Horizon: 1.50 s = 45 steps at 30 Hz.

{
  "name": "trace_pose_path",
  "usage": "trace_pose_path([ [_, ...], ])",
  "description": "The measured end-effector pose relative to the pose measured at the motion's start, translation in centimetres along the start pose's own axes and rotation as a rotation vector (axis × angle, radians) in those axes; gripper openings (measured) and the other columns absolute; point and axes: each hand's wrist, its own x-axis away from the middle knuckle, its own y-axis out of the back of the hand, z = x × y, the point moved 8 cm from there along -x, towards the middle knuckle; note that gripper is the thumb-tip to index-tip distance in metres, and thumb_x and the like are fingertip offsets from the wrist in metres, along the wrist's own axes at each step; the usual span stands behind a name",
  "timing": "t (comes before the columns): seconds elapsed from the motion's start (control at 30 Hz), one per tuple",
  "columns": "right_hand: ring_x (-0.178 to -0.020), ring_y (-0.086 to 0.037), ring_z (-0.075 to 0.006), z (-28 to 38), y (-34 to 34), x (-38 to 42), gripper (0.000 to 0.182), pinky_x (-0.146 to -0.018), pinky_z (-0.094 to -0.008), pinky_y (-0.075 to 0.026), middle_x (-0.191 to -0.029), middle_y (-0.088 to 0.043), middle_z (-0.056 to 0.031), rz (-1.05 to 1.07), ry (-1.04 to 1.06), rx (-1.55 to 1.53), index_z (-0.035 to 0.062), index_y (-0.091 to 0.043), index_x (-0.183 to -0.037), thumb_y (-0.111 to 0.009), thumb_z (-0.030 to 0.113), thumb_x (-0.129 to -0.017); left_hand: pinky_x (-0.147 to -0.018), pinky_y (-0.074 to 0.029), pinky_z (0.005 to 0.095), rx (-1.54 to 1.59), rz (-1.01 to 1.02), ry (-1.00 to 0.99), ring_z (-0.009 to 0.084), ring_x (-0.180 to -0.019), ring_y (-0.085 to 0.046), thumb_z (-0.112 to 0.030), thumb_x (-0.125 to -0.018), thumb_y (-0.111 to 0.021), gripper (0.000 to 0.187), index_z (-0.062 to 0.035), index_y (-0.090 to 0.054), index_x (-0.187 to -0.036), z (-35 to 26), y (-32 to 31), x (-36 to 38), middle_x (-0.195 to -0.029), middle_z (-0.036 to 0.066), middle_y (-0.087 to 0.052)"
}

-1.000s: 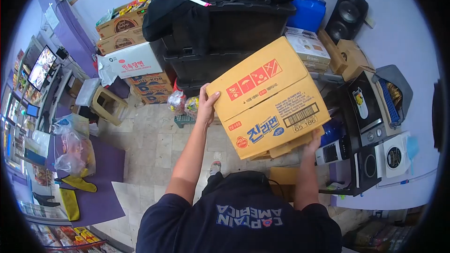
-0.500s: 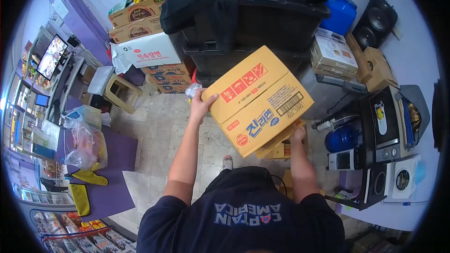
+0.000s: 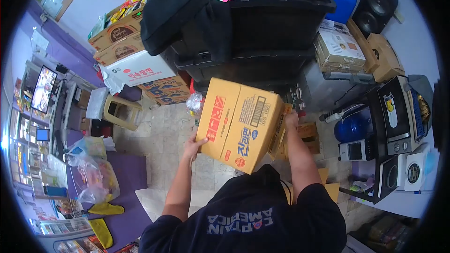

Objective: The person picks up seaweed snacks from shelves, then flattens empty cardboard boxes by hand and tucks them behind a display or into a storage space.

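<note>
A yellow-brown cardboard noodle carton (image 3: 232, 117) with Korean lettering, a barcode and red symbols is held tilted in front of my chest. My left hand (image 3: 192, 147) grips its left edge, with the thumb on the printed face. On the other side, my right hand (image 3: 291, 120) is closed at the carton's right end, where flaps (image 3: 277, 138) stick out. The carton's inside is hidden from view. Below my right forearm, another open brown carton (image 3: 308, 136) stands on the tiled floor.
Black storage bins (image 3: 248, 33) stand ahead, with a stack of boxes (image 3: 138, 70) to their left. A plastic stool (image 3: 119, 110) and a purple table (image 3: 129, 178) with plastic bags are at left. A microwave (image 3: 391, 112) and a blue water bottle (image 3: 349, 126) are at right.
The carton has turned clockwise and come lower and closer to my body. Both hands have moved with it, the left one downward. The view has shifted slightly.
</note>
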Motion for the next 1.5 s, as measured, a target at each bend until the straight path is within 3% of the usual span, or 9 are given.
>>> trace_pose_path([
  [0.23, -0.108, -0.062, -0.0358, 2.5, -6.4, -7.9, 0.041, -0.087, -0.0445, -0.049, -0.114, -0.067, -0.0168, 0.158, 0.101, 0.151, 0.0118, -0.063, -0.119, -0.06, 0.042, -0.091, -0.08, -0.056, 0.0347, 0.092, -0.11, 0.013, 0.0199, -0.097, -0.067, -0.005, -0.081, -0.074, 0.056, -0.0032, -0.051, -0.133, 1.9, -2.9, -3.3, -0.113, 0.009, -0.067],
  [0.33, -0.133, -0.043, -0.0313, 5.8, -8.5, -5.8, 0.071, -0.1, -0.044, -0.043, -0.144, -0.045, -0.0197, 0.565, -0.188, -0.36, 0.005, -0.046, -0.139, -0.042, 0.061, -0.095, -0.084, -0.055, 0.0345, 0.115, -0.136, -0.038, 0.0203, -0.097, -0.066, -0.003, -0.079, -0.076, 0.061, -0.0006, -0.047, -0.134, 1.0, -8.0, -5.6, -0.113, 0.012, -0.066],
  [0.37, -0.102, -0.063, -0.0269, 4.9, -10.7, -8.1, 0.082, -0.086, -0.0386, -0.05, -0.117, -0.065, -0.0128, 0.506, -0.212, -0.514, 0.0009, -0.056, -0.129, -0.043, 0.071, -0.089, -0.085, -0.055, 0.0343, 0.118, -0.141, -0.052, 0.0204, -0.097, -0.066, -0.004, -0.079, -0.076, 0.063, -0.0006, -0.046, -0.134, 1.4, -9.9, -7.0, -0.113, 0.012, -0.066],
  [0.47, -0.138, -0.035, -0.0297, 6.8, -9.0, -8.1, 0.075, -0.107, -0.0389, -0.035, -0.15, -0.036, -0.0208, 0.768, -0.066, -0.561, 0.0002, -0.039, -0.143, -0.034, 0.06, -0.098, -0.084, -0.055, 0.0341, 0.118, -0.15, -0.099, 0.0209, -0.098, -0.066, -0.006, -0.079, -0.077, 0.065, -0.0004, -0.044, -0.135, 2.7, -13.7, -10.0, -0.114, 0.012, -0.065],
  [0.57, -0.123, -0.052, -0.0297, 8.4, -4.4, -9.1, 0.06, -0.1, -0.0373, -0.042, -0.129, -0.057, -0.0166, 0.388, 0.194, -0.381, 0.0014, -0.058, -0.126, -0.052, 0.052, -0.095, -0.081, -0.056, 0.0338, 0.089, -0.164, -0.093, 0.0213, -0.097, -0.066, -0.008, -0.078, -0.079, 0.067, 0.0007, -0.043, -0.134, 3.9, -15.2, -10.9, -0.114, 0.013, -0.065],
  [0.67, -0.134, -0.039, -0.034, 14.2, 0.4, -3.2, 0.045, -0.11, -0.0395, -0.033, -0.139, -0.048, -0.0151, 0.017, 0.911, -0.234, 0.0044, -0.06, -0.123, -0.067, 0.032, -0.088, -0.078, -0.056, 0.0333, 0.065, -0.216, -0.046, 0.0214, -0.095, -0.067, -0.011, -0.076, -0.081, 0.071, 0.0018, -0.043, -0.134, 4.4, -15.8, -10.2, -0.112, 0.015, -0.066],
  [0.77, -0.139, -0.029, -0.035, 17.1, -1.7, 3.2, 0.047, -0.113, -0.0439, -0.029, -0.146, -0.04, -0.0109, 0.289, 1.421, 0.301, 0.0077, -0.062, -0.12, -0.075, 0.019, -0.076, -0.075, -0.056, 0.0328, -0.025, -0.269, -0.036, 0.0215, -0.092, -0.067, -0.016, -0.074, -0.083, 0.075, 0.0028, -0.042, -0.134, 4.4, -17.4, -10.6, -0.109, 0.016, -0.066],
  [1.0, -0.138, -0.029, -0.0313, 17.2, -3.5, 1.5, 0.057, -0.114, -0.0427, -0.031, -0.14, -0.045, -0.0073, 0.996, 1.655, 0.618, 0.0099, -0.063, -0.116, -0.08, 0.01, -0.061, -0.073, -0.055, 0.0349, -0.291, -0.302, 0.118, 0.0259, -0.089, -0.068, -0.026, -0.069, -0.085, 0.084, 0.0028, -0.041, -0.134, 2.2, -20.5, -9.8, -0.104, 0.021, -0.067],
  [1.5, -0.126, -0.044, -0.0259, 11.0, -4.0, 1.5, 0.034, -0.116, -0.0485, -0.024, -0.121, -0.058, -0.0021, 0.612, 2.068, 0.756, 0.012, -0.065, -0.108, -0.064, 0.013, -0.074, -0.086, -0.052, 0.0463, -0.385, -0.421, 0.128, 0.0405, -0.098, -0.065, -0.033, -0.074, -0.08, 0.071, -0.0084, -0.048, -0.132, 10.4, -21.2, -9.8, -0.105, 0.025, -0.067],
])
